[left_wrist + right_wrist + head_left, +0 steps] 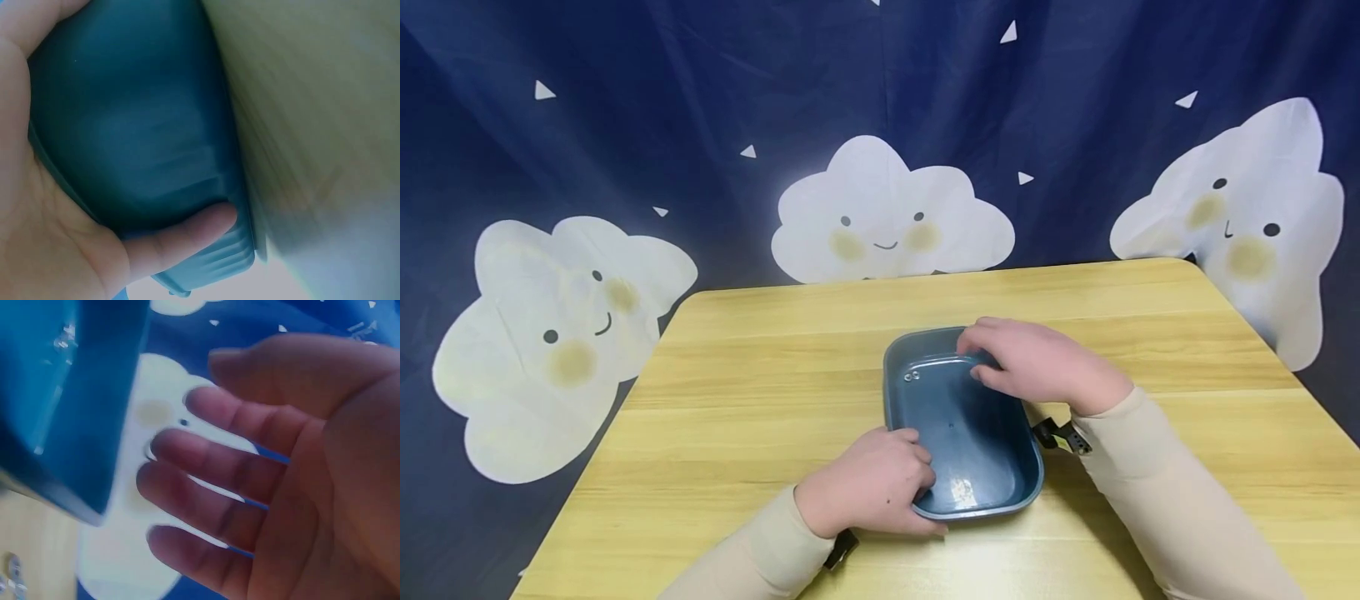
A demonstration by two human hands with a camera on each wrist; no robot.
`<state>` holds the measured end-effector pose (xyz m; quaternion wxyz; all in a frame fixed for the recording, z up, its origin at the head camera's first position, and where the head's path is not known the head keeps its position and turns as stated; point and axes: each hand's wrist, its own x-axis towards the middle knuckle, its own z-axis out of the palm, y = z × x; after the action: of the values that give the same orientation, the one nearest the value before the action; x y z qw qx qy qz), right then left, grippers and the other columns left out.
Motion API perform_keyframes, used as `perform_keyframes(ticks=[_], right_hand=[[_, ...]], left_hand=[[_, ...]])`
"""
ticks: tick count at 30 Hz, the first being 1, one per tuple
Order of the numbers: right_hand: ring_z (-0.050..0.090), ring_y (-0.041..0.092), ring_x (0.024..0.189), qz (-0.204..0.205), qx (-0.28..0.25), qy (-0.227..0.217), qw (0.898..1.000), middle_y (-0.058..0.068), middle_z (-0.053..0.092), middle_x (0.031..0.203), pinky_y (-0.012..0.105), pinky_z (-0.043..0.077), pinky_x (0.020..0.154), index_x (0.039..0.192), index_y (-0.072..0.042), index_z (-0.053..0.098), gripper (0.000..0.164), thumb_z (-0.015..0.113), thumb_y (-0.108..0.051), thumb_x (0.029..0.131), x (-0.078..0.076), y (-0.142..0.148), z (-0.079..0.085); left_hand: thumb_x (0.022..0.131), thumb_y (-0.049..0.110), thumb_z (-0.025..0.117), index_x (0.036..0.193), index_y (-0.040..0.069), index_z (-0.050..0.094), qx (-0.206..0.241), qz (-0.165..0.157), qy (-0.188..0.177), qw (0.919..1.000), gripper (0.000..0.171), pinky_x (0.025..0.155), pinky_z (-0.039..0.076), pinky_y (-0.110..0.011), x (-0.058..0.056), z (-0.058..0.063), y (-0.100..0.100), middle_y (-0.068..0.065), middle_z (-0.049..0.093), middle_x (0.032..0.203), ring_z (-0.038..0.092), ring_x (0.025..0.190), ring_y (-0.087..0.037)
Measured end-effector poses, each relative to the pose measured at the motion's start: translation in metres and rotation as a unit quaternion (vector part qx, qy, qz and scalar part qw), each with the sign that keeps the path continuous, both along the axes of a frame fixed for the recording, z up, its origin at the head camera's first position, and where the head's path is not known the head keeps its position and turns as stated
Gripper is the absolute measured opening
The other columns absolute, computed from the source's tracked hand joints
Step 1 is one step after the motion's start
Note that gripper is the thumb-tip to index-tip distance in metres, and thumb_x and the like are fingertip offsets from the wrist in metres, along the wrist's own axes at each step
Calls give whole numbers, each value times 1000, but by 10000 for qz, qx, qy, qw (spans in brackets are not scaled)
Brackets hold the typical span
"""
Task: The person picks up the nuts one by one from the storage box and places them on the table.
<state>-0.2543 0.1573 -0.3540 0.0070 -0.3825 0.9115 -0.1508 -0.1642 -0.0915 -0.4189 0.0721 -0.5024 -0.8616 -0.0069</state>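
A blue-green plastic tray (977, 442) with rounded corners lies on the wooden table, its long side running away from me. My left hand (880, 483) grips its near left corner, fingers over the rim. In the left wrist view the left thumb (187, 240) lies along the tray's ribbed outer wall (150, 125). Inside, by the far left corner, are small clear shiny pieces (912, 377). My right hand (1037, 362) hovers over the far right corner. Its bent, spread fingers (206, 456) hold nothing and stand apart from the tray wall (112, 425) in the right wrist view.
The light wooden table (760, 383) extends around the tray on all sides. Behind it hangs a dark blue curtain (715, 75) with white smiling clouds. More small shiny pieces (14, 578) show at the lower left of the right wrist view.
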Motion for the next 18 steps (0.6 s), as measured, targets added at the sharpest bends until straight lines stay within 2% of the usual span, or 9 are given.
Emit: perform_keyframes(ticks=[7, 14, 18], right_hand=[[62, 17, 94, 354, 91, -144, 9992, -2, 62, 110, 39, 51, 86, 118, -13, 66, 26, 68, -18, 93, 6, -5, 4], [63, 16, 91, 232, 358, -518, 9977, -1, 62, 114, 39, 52, 82, 121, -14, 66, 28, 69, -20, 94, 8, -9, -3], [62, 16, 91, 293, 355, -436, 9980, 0, 62, 115, 38, 53, 80, 122, -14, 67, 29, 69, -20, 94, 9, -18, -8]], left_hand=[[76, 75, 68, 56, 29, 48, -96, -17, 92, 9999, 54, 52, 26, -23, 1, -2, 2, 16, 39, 62, 32, 65, -10], [75, 76, 68, 58, 29, 53, -145, -45, 70, 9999, 52, 51, 27, -23, 0, -3, 2, 17, 40, 62, 33, 64, -9], [74, 76, 69, 58, 30, 55, -118, -50, 30, 9999, 51, 50, 26, -22, -1, -4, 1, 18, 42, 62, 33, 63, -9]])
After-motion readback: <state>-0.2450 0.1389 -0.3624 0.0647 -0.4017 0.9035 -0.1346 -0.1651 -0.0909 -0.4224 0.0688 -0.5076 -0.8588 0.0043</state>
